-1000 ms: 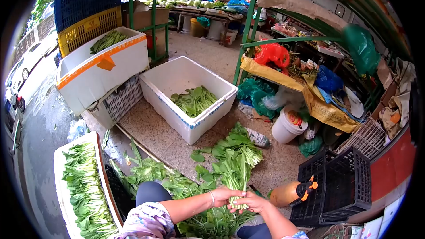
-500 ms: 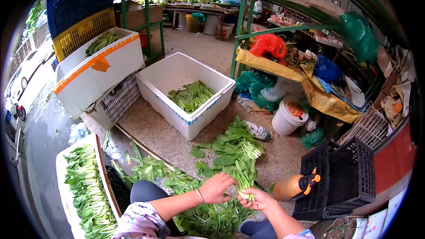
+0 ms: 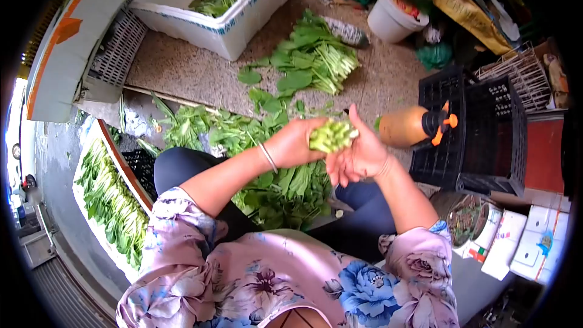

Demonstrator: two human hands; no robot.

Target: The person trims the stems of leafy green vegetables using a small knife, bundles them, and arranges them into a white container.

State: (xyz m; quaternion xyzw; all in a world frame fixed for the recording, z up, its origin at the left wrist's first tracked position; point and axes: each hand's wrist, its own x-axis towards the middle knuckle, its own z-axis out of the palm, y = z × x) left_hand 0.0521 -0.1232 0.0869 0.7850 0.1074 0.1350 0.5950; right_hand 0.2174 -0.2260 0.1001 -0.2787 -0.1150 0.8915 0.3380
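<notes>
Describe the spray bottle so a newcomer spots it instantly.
Find the large black crate at the person's right. The spray bottle is at the crate's left side, its rounded body orange. Unlike the white bucket farther out, it has a black neck with bright orange nozzle parts.

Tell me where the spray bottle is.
In the head view, the spray bottle is right of centre, between the right hand and the black crate.

Pink short-sleeved top [image 3: 276,249], blue and purple flowers [image 3: 369,288]; thin silvery bangle [image 3: 268,158]; dark trousers [image 3: 182,173].
</notes>
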